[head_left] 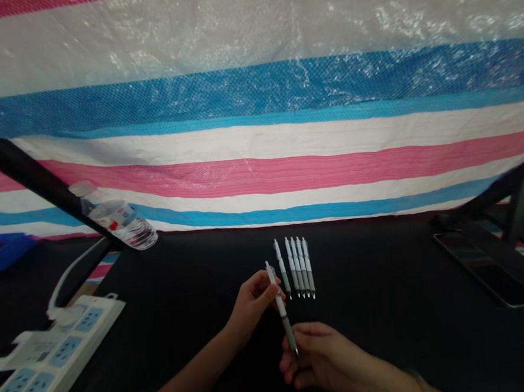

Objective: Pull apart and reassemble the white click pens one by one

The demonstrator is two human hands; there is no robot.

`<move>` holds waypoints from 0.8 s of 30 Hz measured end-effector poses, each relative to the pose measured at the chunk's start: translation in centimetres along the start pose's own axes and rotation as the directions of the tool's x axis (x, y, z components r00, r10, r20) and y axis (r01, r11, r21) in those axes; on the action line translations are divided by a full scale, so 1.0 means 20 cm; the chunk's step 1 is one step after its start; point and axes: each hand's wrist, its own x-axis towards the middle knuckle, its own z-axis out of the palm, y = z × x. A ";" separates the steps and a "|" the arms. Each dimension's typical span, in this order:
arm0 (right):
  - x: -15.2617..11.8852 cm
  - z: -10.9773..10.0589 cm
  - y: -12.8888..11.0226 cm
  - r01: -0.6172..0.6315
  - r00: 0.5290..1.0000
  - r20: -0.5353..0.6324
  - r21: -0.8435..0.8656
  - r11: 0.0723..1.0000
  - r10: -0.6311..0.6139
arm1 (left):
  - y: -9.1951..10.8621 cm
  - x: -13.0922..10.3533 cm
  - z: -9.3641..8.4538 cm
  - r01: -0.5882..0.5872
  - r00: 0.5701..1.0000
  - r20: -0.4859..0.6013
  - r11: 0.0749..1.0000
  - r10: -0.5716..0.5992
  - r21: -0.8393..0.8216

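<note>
Between my two hands is a white ballpoint pen with a grey grip, its metal tip slanting down toward me. My left hand pinches the upper white barrel between thumb and fingers. Around the grey grip near the tip, my right hand has its thumb and fingers closed. Just beyond, several matching pens lie side by side on the black table, tips toward me. One more pen lies slightly apart to their left, close to my left fingertips.
A white power strip with a plugged-in cable lies at the left. A clear plastic bottle leans behind a black bar. At the right a dark phone lies beside a black support. Striped plastic sheeting hangs behind the table.
</note>
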 end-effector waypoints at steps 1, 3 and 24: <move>0.00 0.00 0.00 -0.001 1.000 0.002 -0.017 1.000 0.001 | 0.00 0.00 0.00 0.001 1.000 0.003 1.000 -0.001 0.000; 0.00 0.00 0.00 0.004 1.000 0.009 -0.037 0.999 -0.004 | 0.00 0.00 0.00 0.003 1.000 0.004 1.000 -0.003 0.001; 0.00 -0.03 0.01 -0.051 0.997 0.058 -0.093 0.994 0.057 | 0.01 -0.01 0.02 0.007 0.997 -0.074 0.997 -0.012 -0.074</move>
